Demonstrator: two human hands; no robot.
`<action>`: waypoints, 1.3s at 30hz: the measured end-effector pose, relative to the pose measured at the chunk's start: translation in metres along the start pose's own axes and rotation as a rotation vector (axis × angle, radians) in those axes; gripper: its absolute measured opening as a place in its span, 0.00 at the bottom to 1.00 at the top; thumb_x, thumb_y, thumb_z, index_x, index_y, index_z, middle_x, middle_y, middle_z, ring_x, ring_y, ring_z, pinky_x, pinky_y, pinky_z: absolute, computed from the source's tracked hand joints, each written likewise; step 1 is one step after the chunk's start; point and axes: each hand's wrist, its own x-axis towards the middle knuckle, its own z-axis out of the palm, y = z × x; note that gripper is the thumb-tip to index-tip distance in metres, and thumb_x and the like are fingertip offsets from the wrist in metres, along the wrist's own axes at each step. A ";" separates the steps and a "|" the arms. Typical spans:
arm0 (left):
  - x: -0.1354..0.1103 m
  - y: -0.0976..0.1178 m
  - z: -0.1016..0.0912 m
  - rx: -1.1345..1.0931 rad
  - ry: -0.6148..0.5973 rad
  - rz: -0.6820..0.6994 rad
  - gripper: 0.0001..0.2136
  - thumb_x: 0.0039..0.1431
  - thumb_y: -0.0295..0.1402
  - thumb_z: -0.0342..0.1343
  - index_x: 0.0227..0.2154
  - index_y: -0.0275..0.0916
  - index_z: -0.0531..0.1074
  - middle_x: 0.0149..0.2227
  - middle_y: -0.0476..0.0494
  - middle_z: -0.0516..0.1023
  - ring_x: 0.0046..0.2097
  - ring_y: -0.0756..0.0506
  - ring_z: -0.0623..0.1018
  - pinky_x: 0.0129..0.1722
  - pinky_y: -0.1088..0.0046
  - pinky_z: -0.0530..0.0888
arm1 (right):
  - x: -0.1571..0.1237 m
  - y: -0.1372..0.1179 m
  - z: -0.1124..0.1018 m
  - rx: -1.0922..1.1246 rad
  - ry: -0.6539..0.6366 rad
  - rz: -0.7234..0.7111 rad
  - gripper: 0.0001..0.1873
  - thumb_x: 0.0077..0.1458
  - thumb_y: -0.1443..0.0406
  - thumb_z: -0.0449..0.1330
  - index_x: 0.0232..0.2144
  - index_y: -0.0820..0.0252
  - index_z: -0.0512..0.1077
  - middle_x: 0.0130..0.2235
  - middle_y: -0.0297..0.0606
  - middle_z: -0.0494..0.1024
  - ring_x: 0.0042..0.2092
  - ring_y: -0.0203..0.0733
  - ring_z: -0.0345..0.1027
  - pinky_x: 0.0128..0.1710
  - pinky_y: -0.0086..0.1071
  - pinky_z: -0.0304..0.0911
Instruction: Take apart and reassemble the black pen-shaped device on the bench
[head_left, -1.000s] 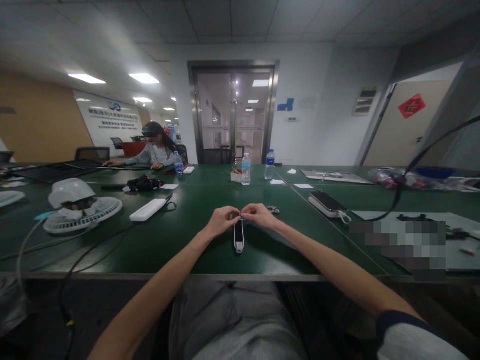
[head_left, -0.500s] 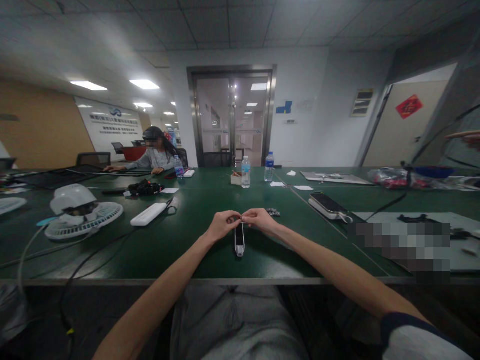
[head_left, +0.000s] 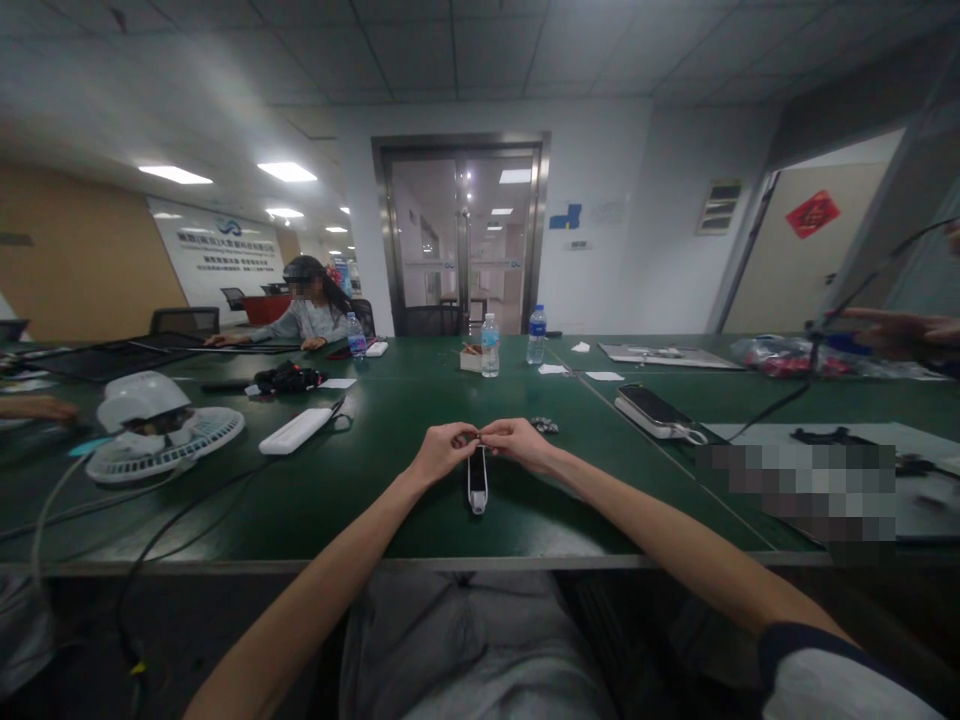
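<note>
A slim black-and-white device (head_left: 477,484) lies lengthwise on the green table (head_left: 375,510), just below my hands. My left hand (head_left: 447,452) and my right hand (head_left: 514,444) meet at the fingertips and pinch its upper end. Any finer detail between the fingers is too small to make out. A small dark item (head_left: 545,425) lies close to my right hand, not touching it.
A white-and-grey desk fan (head_left: 165,428), a white power bank (head_left: 295,431) and a phone on a white case (head_left: 656,412) stand around me. Water bottles (head_left: 490,345) are farther on. A seated co-worker (head_left: 311,315) is at the far left. Other people's hands (head_left: 892,330) enter at the edges.
My hands and the device stay nearly in place, with only slight shifts from head movement. A hand at the right edge has moved lower, and another hand has appeared at the left edge.
</note>
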 end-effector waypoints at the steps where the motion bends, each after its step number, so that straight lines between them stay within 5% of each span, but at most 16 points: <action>1: 0.000 -0.001 0.000 0.003 -0.009 0.003 0.09 0.52 0.33 0.56 0.35 0.36 0.75 0.29 0.47 0.78 0.27 0.51 0.74 0.29 0.77 0.72 | 0.000 0.000 0.000 0.001 -0.004 0.003 0.16 0.38 0.62 0.69 0.30 0.66 0.75 0.28 0.36 0.75 0.26 0.29 0.63 0.27 0.25 0.60; 26: 0.000 -0.005 -0.004 0.338 -0.180 0.209 0.09 0.60 0.33 0.50 0.40 0.39 0.73 0.37 0.44 0.78 0.38 0.47 0.77 0.39 0.74 0.70 | -0.004 -0.003 -0.003 -0.402 -0.044 -0.069 0.16 0.47 0.55 0.61 0.29 0.64 0.75 0.25 0.36 0.73 0.25 0.32 0.61 0.25 0.27 0.57; 39: 0.000 -0.008 -0.002 0.353 -0.095 0.299 0.10 0.60 0.30 0.51 0.42 0.36 0.72 0.38 0.44 0.78 0.37 0.49 0.77 0.37 0.76 0.72 | -0.004 -0.006 -0.003 -0.451 -0.042 -0.134 0.18 0.48 0.57 0.60 0.34 0.68 0.75 0.27 0.36 0.73 0.25 0.30 0.61 0.23 0.25 0.56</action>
